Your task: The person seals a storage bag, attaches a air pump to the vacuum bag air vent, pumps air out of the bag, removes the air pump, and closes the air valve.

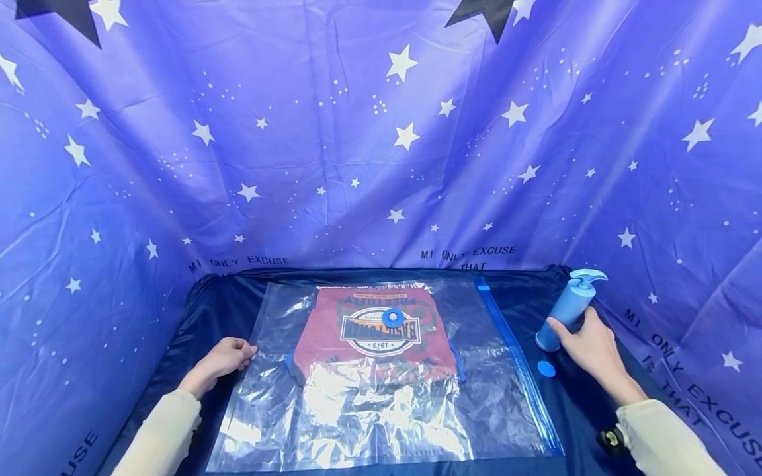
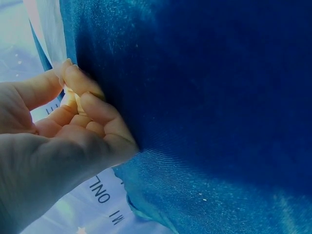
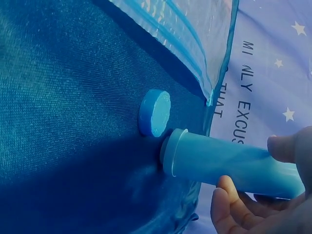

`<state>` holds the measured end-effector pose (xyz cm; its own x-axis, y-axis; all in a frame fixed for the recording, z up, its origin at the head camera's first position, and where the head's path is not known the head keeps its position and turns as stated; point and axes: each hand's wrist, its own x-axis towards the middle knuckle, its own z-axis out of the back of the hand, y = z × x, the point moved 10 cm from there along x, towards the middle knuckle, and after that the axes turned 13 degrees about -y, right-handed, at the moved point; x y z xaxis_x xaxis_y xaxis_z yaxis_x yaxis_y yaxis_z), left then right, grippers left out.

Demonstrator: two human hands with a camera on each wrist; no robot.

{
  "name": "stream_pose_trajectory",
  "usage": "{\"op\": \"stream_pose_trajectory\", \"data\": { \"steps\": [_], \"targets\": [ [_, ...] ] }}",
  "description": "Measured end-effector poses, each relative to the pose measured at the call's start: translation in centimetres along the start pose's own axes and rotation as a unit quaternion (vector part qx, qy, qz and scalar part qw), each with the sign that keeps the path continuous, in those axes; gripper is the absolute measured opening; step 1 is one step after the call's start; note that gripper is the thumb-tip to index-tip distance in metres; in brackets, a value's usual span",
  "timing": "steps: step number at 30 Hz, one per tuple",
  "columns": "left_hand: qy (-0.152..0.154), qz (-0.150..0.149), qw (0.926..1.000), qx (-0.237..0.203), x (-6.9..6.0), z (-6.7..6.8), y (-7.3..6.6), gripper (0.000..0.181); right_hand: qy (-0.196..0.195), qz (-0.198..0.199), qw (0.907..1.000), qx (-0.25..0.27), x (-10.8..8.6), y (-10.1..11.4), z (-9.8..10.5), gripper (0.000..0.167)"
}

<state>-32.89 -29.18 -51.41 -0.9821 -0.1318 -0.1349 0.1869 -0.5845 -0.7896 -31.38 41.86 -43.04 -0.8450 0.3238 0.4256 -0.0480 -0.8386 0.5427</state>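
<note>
A clear vacuum storage bag (image 1: pixel 476 410) lies flat, with a folded dark red printed shirt (image 1: pixel 381 363) inside. A round blue valve (image 1: pixel 393 318) sits on the bag above the shirt's print, and a blue zip seal (image 1: pixel 518 360) runs along its right side. At the bag's left edge, my left hand (image 1: pixel 223 357) pinches the plastic between thumb and forefinger. My right hand (image 1: pixel 595 347) grips a light blue hand pump (image 1: pixel 568 307) round its barrel, beyond the bag's right side. Its lower end is down by the cloth. Beside it lies a round blue cap (image 3: pixel 156 112).
Dark blue cloth (image 1: pixel 571 403) covers the work surface. Purple-blue curtains with white stars (image 1: pixel 357 132) hang at the back and on both sides. A small dark object (image 1: pixel 611 438) shows by the right sleeve.
</note>
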Motion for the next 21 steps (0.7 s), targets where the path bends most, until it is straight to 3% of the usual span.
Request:
{"op": "stream_pose_trajectory", "data": {
  "steps": [21],
  "targets": [
    [-0.006,-0.001,1.0,0.004,0.0,0.05,-0.06,0.038,-0.012,-0.008,0.9999,0.01,0.07,0.02,-0.18,0.063]
  ]
}}
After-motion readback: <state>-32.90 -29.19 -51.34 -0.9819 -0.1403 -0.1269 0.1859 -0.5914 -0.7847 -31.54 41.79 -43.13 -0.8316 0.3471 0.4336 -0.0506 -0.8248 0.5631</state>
